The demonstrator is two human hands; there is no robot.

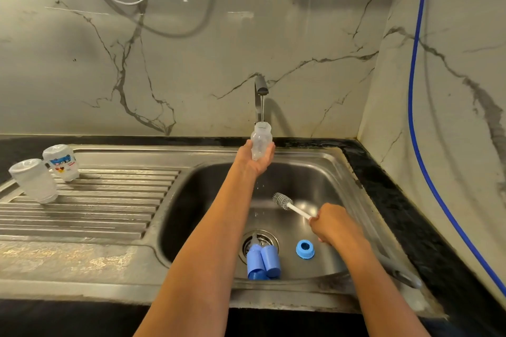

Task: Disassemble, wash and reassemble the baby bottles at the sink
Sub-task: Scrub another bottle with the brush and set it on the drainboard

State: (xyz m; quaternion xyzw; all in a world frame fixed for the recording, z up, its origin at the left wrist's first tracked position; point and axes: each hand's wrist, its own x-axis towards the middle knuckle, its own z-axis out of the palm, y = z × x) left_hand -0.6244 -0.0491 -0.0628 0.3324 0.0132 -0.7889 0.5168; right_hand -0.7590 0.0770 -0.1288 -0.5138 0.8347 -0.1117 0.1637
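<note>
My left hand (256, 157) holds a clear bottle body (261, 138) upright under the running tap (260, 90), and water streams into its mouth. My right hand (332, 223) grips the white handle of a grey bottle brush (283, 200) over the basin, bristles pointing up and left. Two blue caps (264, 261) lie on the drain, with a clear teat partly hidden behind them. A blue screw ring (304, 249) rests on the basin floor beside my right wrist. Two more bottle bodies stand upside down on the drainboard, one plain (34, 180) and one printed (61, 163).
The steel sink (336, 172) has a ribbed drainboard (109, 200) on its left. A black counter (397, 200) borders it. A marble wall rises behind and on the right, where a blue hose (414, 117) runs down. Cables hang at the upper left.
</note>
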